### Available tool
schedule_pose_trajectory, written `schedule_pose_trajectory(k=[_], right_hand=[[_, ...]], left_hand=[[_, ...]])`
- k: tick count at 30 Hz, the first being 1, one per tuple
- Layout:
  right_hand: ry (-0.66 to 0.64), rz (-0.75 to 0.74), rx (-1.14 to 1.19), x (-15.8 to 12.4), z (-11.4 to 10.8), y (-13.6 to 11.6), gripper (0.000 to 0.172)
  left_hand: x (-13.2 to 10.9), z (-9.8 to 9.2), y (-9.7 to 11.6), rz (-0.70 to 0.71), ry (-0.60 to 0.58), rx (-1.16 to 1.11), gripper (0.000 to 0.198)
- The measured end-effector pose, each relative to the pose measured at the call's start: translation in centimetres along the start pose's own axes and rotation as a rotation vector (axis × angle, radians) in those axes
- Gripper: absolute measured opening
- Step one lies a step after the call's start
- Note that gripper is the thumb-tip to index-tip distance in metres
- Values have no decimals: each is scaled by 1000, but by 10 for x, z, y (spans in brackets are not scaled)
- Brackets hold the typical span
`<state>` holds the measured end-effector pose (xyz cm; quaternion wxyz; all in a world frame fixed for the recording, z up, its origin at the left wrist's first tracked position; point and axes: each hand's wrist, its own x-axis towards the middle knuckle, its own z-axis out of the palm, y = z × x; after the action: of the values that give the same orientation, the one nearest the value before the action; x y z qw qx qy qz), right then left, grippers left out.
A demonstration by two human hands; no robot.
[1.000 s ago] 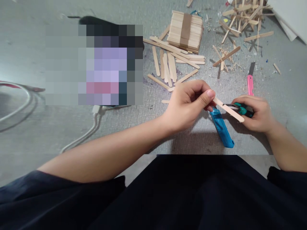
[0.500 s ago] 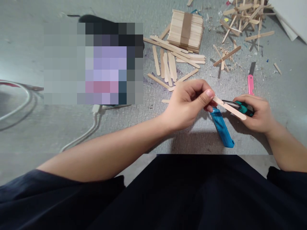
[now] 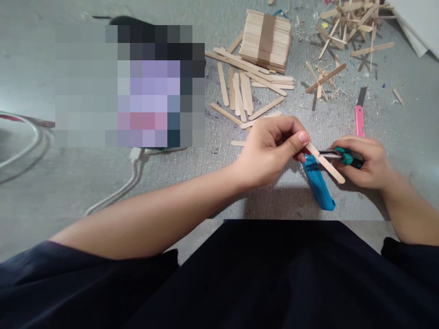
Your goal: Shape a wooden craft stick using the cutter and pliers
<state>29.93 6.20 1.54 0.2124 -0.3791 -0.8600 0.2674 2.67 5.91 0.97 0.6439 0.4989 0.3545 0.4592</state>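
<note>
Between the thumb and fingers of my left hand [image 3: 274, 144], a wooden craft stick [image 3: 331, 169] is pinched by one end, and its free end slants down to the right. My right hand [image 3: 368, 162] is closed round the black and green handles of a pair of pliers [image 3: 346, 157]. The metal jaws of the pliers meet the stick near its middle, where a small notch or nick shows. Below the stick, a blue cutter-like tool [image 3: 318, 187] lies on the table, its upper end partly hidden by my left hand.
A banded bundle of craft sticks [image 3: 265, 41] lies beyond loose sticks [image 3: 243, 93]. Crossed stick assemblies [image 3: 324, 82] and a heap of sticks [image 3: 360, 23] are at the back right. A pink cutter [image 3: 359, 119] with its blade out lies beyond my right hand. White cables [image 3: 133, 183] run on the left.
The stick's free end has swung down and a little left. The pliers have turned slightly, and more of their metal jaws shows beside the stick.
</note>
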Motion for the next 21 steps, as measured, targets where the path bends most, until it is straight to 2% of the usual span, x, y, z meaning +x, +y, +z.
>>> schedule_pose_trajectory(k=[4, 11, 17, 21], right_hand=[[-15, -18, -44, 0, -1, 4, 15], [16, -142, -189, -4, -1, 8, 38], [36, -174, -288, -5, 2, 3, 47], [55, -163, -293, -7, 6, 0, 48]], left_hand=[[-1, -1, 1, -25, -14, 7, 55], [-1, 0, -2, -33, -34, -35, 39], [-4, 3, -1, -35, 40, -11, 34], [-7, 3, 2, -24, 150, 72, 28]])
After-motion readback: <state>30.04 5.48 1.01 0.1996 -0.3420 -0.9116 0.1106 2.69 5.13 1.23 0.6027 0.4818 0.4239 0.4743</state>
